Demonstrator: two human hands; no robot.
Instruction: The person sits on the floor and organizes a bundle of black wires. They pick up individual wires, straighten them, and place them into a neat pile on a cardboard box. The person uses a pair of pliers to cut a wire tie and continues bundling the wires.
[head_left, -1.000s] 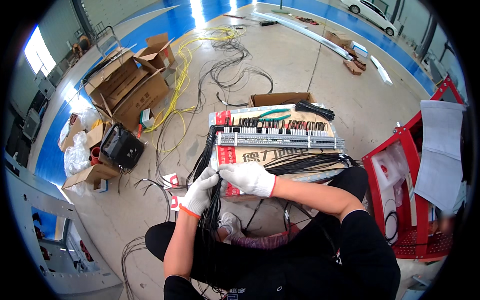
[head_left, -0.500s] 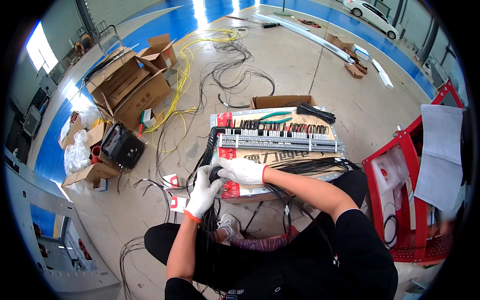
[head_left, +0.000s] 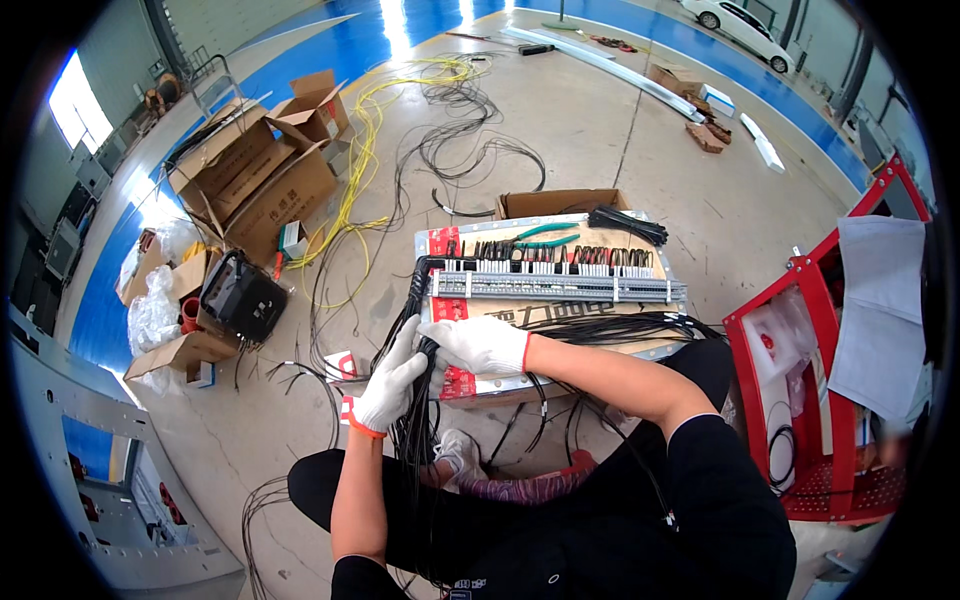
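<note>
A thick bundle of black wires [head_left: 410, 430] hangs down between my knees and runs up past my hands to the end of a terminal strip. My left hand [head_left: 390, 385], in a white glove with an orange cuff, is closed round the bundle from the left. From the right, my gloved right hand [head_left: 480, 345] closes its fingers on the same bundle; their tips are partly hidden. Beyond them, the grey terminal strip [head_left: 560, 287], with a row of black wires and white tags, lies on a cardboard-topped box [head_left: 510, 382]. Green-handled pliers [head_left: 546, 241] rest behind it.
Black cable ties [head_left: 627, 225] lie at the box's far right corner. More black wires [head_left: 640, 327] cross its right side. Open cartons [head_left: 255, 180] and a black case [head_left: 243, 298] stand left, near yellow cable [head_left: 365, 130]. A red metal frame [head_left: 800, 380] stands right.
My left hand has straightened its fingers more along the bundle and shifted slightly left. The wires between my hands are now drawn into a straighter, upright bundle.
</note>
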